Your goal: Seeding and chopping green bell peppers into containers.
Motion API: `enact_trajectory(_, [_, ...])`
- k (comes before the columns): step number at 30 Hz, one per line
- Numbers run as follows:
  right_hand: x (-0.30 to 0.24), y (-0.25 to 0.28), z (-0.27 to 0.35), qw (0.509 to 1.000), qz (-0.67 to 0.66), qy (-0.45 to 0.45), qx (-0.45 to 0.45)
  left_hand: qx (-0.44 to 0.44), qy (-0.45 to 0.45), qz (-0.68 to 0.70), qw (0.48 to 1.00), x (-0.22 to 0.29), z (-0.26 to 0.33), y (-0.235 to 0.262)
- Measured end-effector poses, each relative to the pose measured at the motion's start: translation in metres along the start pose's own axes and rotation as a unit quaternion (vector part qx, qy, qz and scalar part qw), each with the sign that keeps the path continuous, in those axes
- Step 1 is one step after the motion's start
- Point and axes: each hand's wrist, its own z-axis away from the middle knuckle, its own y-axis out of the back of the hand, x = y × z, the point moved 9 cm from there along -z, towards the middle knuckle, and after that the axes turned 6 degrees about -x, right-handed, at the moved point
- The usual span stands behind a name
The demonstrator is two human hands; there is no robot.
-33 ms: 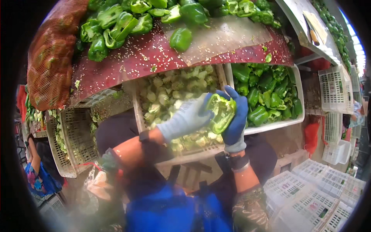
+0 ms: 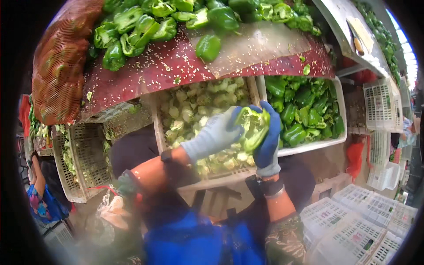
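A cut green bell pepper [image 2: 255, 128] is between my two gloved hands, its pale, ribbed inside facing up. My right hand [image 2: 268, 143], in a blue and grey glove, curls round its right side. My left hand [image 2: 216, 134], in a similar glove, has its fingers closed against the pepper's left edge; its fingertips are partly hidden. Beneath both hands stands a crate [image 2: 157, 126] full of pale green pepper cores. To its right is a white crate [image 2: 309, 148] heaped with hollowed green peppers.
A red tabletop [image 2: 145, 66] scattered with seeds carries a pile of green peppers [image 2: 145, 31]. A full red mesh sack [image 2: 59, 66] stands at its left. A knife [image 2: 357, 42] lies on the far-right table. White crates [image 2: 357, 221] stand at lower right; another person's arm [image 2: 39, 176] shows at far left.
My right fingers have shifted slightly round the bell pepper's upper edge. Both hands still hold it in the same place.
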Motion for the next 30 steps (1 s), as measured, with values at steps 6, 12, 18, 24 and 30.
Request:
enact_trajectory(6, [-0.010,-0.029,-0.004,0.996,-0.050,-0.021,-0.066,0.129,-0.088,0.047,0.987,0.022,0.008,0.025])
enact_trajectory(12, [-0.008,-0.082,-0.023,0.993,0.018,-0.011,-0.118,0.218,-0.118,-0.161,0.955,0.041,0.029,0.084])
enact_trajectory(18, [-0.107,-0.085,-0.104,0.778,0.505,0.366,0.069,0.290,-0.090,-0.134,0.943,0.055,0.055,0.140])
enact_trajectory(24, [-0.010,-0.082,-0.149,0.412,0.885,0.209,-0.054,0.255,-0.093,-0.110,0.956,0.059,0.059,0.146])
enact_trajectory(30, [0.002,-0.040,-0.139,0.454,0.865,0.210,0.038,0.217,-0.130,-0.069,0.965,0.056,0.041,0.127])
